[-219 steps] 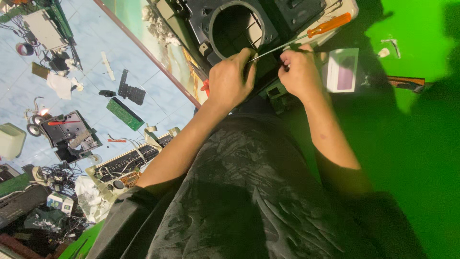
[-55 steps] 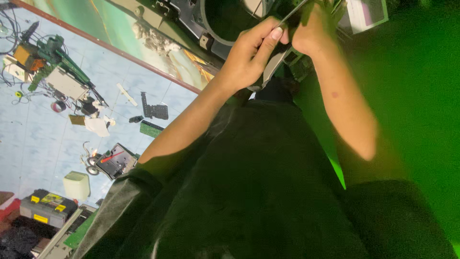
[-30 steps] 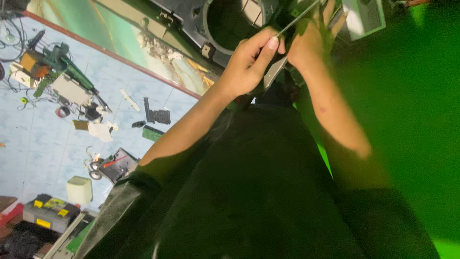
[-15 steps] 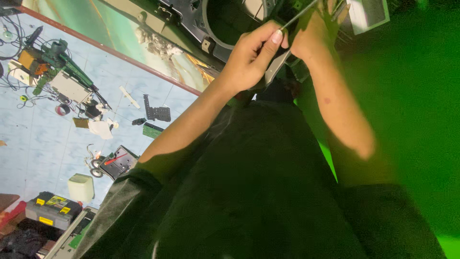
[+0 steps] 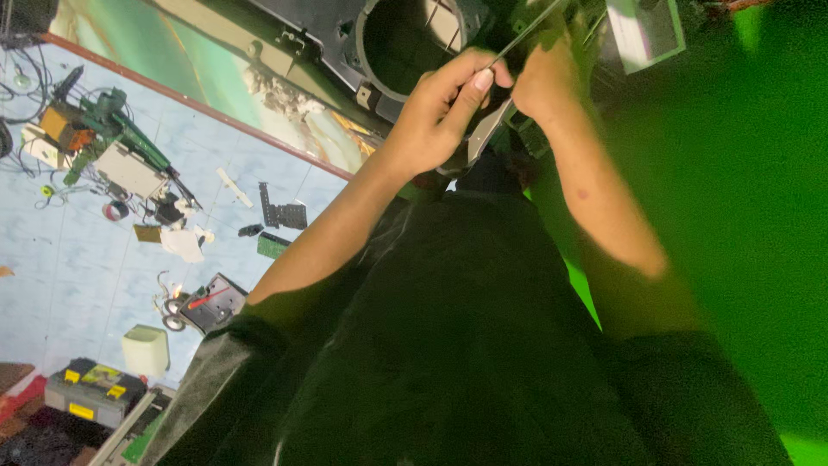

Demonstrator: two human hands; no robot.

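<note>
Green backdrop fills the right of frame, pale blue tiled floor w/ scattered parts at left. Your left hand (image 5: 435, 121), upper centre, is curled w/ thumb and forefinger pinched on a thin metal rod (image 5: 526, 33); a flat grey strip (image 5: 486, 134) hangs just under the fingers. Your right hand (image 5: 543, 82) is closed round the rod's upper part, top of frame. Rod looks light, stiff, slick, so pinch near the hands, not the tip. Long axis runs diagonal, lower left to upper right. Behind: black plastic housing (image 5: 345, 39) w/ round opening. Far left: circuit boards (image 5: 280, 246), green power tool (image 5: 112, 121).
</note>
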